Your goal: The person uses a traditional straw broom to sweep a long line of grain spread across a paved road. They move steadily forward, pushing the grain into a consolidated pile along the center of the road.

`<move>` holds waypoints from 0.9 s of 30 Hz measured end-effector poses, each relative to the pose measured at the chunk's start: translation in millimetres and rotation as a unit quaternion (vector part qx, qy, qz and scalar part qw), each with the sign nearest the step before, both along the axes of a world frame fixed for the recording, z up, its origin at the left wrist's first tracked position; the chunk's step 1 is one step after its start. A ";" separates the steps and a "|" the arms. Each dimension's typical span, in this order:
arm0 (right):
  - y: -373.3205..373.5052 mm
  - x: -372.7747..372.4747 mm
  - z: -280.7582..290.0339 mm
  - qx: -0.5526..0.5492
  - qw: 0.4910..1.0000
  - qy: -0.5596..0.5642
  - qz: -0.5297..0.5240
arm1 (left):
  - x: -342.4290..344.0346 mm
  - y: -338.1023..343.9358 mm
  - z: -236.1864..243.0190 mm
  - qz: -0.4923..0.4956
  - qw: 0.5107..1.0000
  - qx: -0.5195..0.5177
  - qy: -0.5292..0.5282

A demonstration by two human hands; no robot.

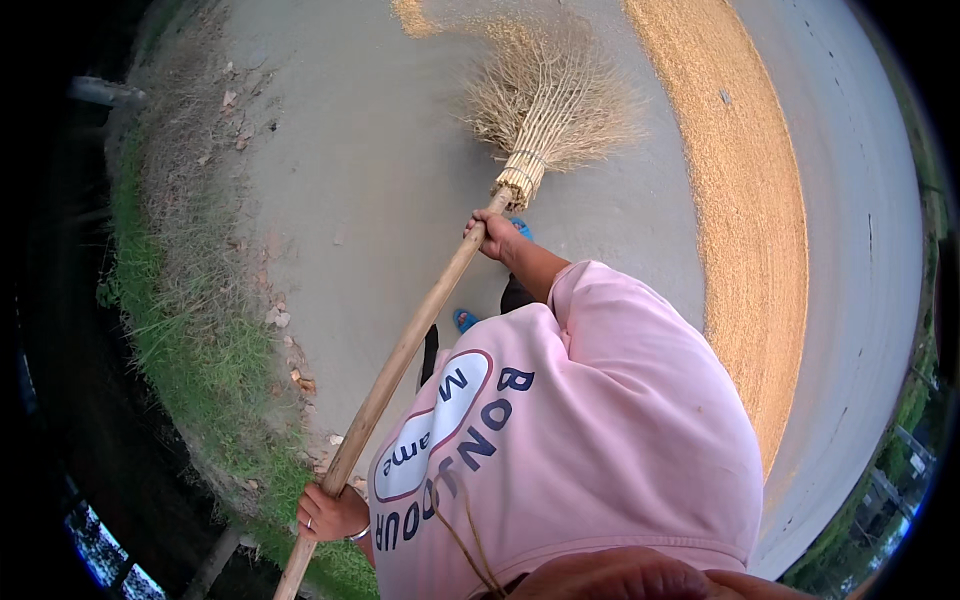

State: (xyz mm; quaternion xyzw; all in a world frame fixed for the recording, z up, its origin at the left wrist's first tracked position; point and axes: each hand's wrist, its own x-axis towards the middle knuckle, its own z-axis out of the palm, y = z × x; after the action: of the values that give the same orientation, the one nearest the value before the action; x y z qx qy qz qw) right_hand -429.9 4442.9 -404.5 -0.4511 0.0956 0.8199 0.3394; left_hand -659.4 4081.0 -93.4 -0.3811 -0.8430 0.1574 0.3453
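Note:
A long wooden handle (400, 355) slants across the view, joined to the twig broom (555, 100) at the top. My left hand (330, 513), with a ring and a bracelet, is wrapped around the handle near its lower end. Further up, just behind the bound stalks, my right hand (490, 235) grips the same handle. The broom's twigs fan out over the grey pavement (340, 180), their tips at a thin scatter of yellow grain (415, 18).
A long band of golden grain (745, 200) curves along the right. Grass (200, 350), dry weeds and fallen leaves edge the pavement on the left. My feet in blue slippers (464, 320) stand below the handle, beside my pink shirt (620, 420).

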 end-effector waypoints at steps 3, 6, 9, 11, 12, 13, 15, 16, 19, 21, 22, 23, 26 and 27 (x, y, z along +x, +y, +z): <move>48.0 75.1 12.6 0.016 0.995 -0.041 -0.087 | 5.8 77.2 -14.4 -0.105 0.993 0.030 -0.048; 75.6 168.4 20.6 0.004 0.978 -0.087 -0.190 | 22.2 157.6 -23.3 -0.208 0.974 0.032 -0.086; 80.2 218.8 27.8 -0.003 0.966 -0.116 -0.232 | 33.0 205.8 -27.0 -0.242 0.963 0.032 -0.118; 78.2 239.7 37.5 -0.004 0.963 -0.122 -0.242 | 39.7 229.8 -30.0 -0.273 0.946 0.049 -0.168; 77.3 243.4 41.8 -0.022 0.958 -0.139 -0.248 | 38.2 237.3 -34.3 -0.268 0.947 0.052 -0.169; 73.9 244.4 42.7 -0.040 0.954 -0.154 -0.253 | 33.0 242.2 -39.2 -0.274 0.941 0.060 -0.187; 59.9 239.5 42.9 -0.039 0.952 -0.162 -0.256 | 20.3 241.1 -48.5 -0.267 0.939 0.075 -0.205; 52.9 232.7 44.1 -0.045 0.949 -0.170 -0.263 | 11.6 236.2 -52.7 -0.260 0.939 0.067 -0.214; 26.4 203.8 44.1 -0.040 0.952 -0.165 -0.254 | -27.1 212.6 -71.0 -0.232 0.943 0.067 -0.230; 21.2 174.9 50.9 -0.056 0.955 -0.163 -0.243 | -52.4 191.0 -83.1 -0.203 0.947 0.076 -0.236; 21.0 161.7 54.6 -0.063 0.956 -0.163 -0.237 | -65.1 186.7 -89.6 -0.207 0.944 0.087 -0.240; 20.1 145.3 56.9 -0.057 0.960 -0.163 -0.222 | -78.9 179.3 -93.6 -0.211 0.942 0.099 -0.244; 21.7 100.9 49.3 -0.061 0.969 -0.170 -0.169 | -121.3 147.2 -98.3 -0.175 0.947 0.099 -0.249; 21.8 83.8 47.5 -0.047 0.975 -0.161 -0.149 | -131.0 134.2 -102.2 -0.164 0.949 0.105 -0.250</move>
State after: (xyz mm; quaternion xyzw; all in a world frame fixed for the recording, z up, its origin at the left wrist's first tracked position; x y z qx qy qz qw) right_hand -346.1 4464.7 -357.0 -0.5736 0.1445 0.6712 0.4468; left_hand -790.4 4215.2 -195.7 -0.5027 -0.8399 -0.0911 0.1829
